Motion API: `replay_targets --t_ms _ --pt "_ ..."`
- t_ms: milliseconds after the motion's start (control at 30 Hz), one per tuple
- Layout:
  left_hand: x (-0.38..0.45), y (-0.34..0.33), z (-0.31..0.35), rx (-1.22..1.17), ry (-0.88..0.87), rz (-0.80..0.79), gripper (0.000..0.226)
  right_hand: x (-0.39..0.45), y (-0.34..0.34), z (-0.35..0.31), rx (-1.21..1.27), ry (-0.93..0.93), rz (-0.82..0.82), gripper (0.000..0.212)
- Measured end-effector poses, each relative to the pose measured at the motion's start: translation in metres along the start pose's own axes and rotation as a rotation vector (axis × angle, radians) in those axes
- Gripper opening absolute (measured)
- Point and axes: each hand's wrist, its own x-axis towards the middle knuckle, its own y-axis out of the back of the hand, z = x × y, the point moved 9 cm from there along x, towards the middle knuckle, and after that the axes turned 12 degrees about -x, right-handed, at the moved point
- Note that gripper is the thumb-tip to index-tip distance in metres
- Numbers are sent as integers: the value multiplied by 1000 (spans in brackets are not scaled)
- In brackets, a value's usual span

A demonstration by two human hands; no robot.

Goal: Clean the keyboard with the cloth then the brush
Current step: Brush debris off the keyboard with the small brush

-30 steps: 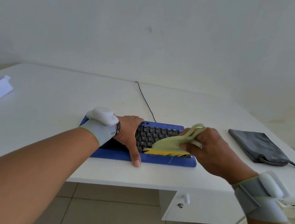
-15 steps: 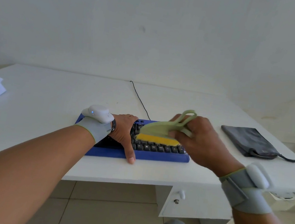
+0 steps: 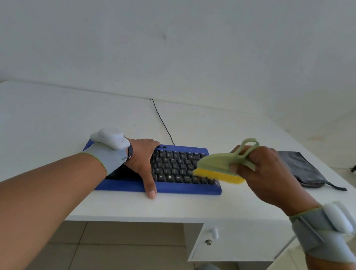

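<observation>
Head view: the blue keyboard (image 3: 162, 176) lies near the front edge of the white table (image 3: 58, 131), its black cable running toward the wall. The left hand (image 3: 142, 163) lies flat and spread on the keyboard's left part, thumb touching the front rim. The right hand (image 3: 265, 174) has its grip closed around the green handle of the brush (image 3: 220, 166), yellow bristles down over the keyboard's right keys. A dark grey cloth (image 3: 302, 168) lies on the table, right of the keyboard.
</observation>
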Motion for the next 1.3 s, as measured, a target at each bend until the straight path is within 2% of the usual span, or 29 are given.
replay_targets --t_ms 133,233,400,533,633,700,800,933,1033,1167,1300 --pt "1 2 2 30 12 -4 149 6 -7 -46 157 117 62 11" --pt "0 1 2 24 -5 8 146 11 -36 -60 151 158 -5 15" --pt "1 -1 0 11 -22 7 143 10 -56 -22 43 68 -82 20" --pt "1 -1 0 -12 -23 7 142 4 -35 8 26 7 -76 14" --pt "0 -1 0 -18 -18 8 141 1 -17 22 15 -30 -8 12" --pt "0 0 0 -14 -11 7 144 2 -8 17 32 -29 54 9" --pt "-1 1 0 11 -5 12 146 5 -2 -14 216 31 95 11" --pt "-3 0 2 30 -14 15 145 7 -27 -49 300 123 -14 6" --pt "-4 -1 2 38 -11 8 144 6 -48 -35 204 76 -59 15" --pt "-4 -1 1 3 -15 5 143 1 -40 -3 144 15 -83 11" --pt "-2 -1 2 19 -2 -17 146 -2 -18 17 119 -48 -21 9"
